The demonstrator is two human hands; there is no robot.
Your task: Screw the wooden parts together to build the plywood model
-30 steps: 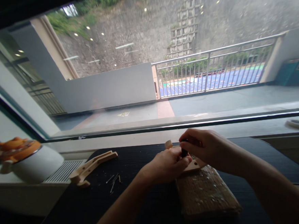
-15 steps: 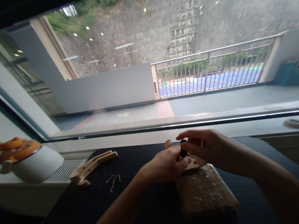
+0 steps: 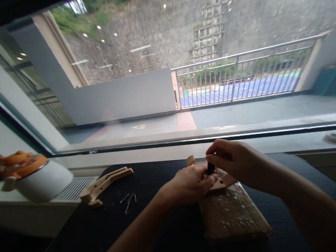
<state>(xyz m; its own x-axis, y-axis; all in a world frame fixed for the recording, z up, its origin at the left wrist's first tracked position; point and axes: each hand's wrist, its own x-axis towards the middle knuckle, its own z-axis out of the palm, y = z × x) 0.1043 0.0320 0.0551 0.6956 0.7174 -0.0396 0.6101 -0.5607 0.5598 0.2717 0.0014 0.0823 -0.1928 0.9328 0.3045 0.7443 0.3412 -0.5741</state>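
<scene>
My left hand (image 3: 189, 185) is closed and presses down on a small pale wooden piece (image 3: 222, 181) that lies on the far end of a brown board (image 3: 234, 215) speckled with white chips. Just above it, my right hand (image 3: 236, 160) is closed round a short dark tool (image 3: 210, 168) held upright, its tip at the wooden piece between my two hands. Most of the wooden piece is hidden under my hands.
A black table (image 3: 152, 234) carries the board. On its left lie a forked wooden part (image 3: 103, 184) and several thin nails (image 3: 129, 198). A white pot with an orange lid (image 3: 30, 178) stands on the sill at far left beside a vent grille (image 3: 71, 189). A tape roll (image 3: 334, 137) lies far right.
My right hand has lifted a little with the dark tool and closed its fingers more tightly. The view has shifted slightly. My left hand stays pressed on the wooden piece.
</scene>
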